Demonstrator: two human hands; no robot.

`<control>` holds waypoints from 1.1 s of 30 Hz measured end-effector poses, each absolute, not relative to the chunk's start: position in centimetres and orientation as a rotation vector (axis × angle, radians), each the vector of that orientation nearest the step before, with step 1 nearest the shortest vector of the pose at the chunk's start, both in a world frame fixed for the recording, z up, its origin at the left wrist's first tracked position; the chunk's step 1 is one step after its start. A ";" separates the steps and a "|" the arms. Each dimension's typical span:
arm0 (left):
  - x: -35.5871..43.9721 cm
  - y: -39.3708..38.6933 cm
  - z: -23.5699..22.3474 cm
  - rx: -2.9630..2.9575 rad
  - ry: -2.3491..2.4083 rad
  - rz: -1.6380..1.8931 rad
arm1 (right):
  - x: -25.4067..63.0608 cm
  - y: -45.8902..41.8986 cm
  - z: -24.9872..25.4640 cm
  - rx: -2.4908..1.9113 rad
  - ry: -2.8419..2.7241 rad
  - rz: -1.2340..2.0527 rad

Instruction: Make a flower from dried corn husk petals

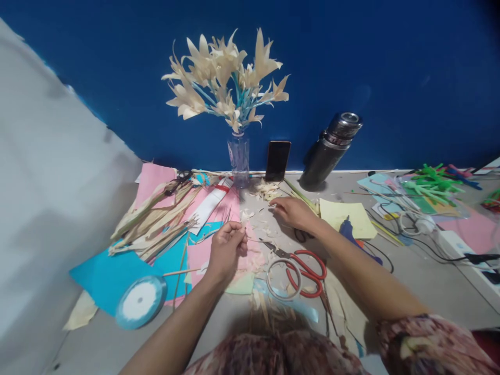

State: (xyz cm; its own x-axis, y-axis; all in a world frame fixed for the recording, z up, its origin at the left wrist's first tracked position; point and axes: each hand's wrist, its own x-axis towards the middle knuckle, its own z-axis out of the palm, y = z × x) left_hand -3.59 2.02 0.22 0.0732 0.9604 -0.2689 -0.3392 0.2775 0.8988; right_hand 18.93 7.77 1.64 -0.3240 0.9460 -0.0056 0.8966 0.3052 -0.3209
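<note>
My left hand [228, 242] is closed in a pinch over the pink paper, with a thin pale stick [255, 240] poking out to the right of its fingertips. Beyond it my right hand [291, 211] reaches forward, fingers bent downward and slightly apart, close to a heap of dried husk scraps [267, 189]; I see nothing held in it. Scissors with red handles [312, 273] lie below the hands, partly under a pale ring-shaped roll [267, 281]. Husk flowers [222, 62] on blue stems stand in a clear bottle [239, 161] at the back.
Dried husk strips [156, 219] and blue card [105, 281] lie left, with a blue ribbon spool [140, 302] nearer me. A phone [278, 160] and a dark flask [330, 151] stand at the wall. Right are a blue glue gun [347, 232], cables and green pipe cleaners [437, 182].
</note>
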 end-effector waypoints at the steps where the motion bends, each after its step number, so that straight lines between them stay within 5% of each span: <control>1: -3.6 2.0 0.3 0.758 1.057 1.134 | 18.3 8.1 1.6 -1.691 -2.392 0.370; 18: -4.1 2.3 -0.2 0.778 1.049 1.128 | 17.6 10.3 1.0 -1.656 -2.227 0.556; 33: -4.0 2.3 0.1 0.764 1.073 1.168 | 16.7 11.1 1.0 -1.720 -2.336 0.247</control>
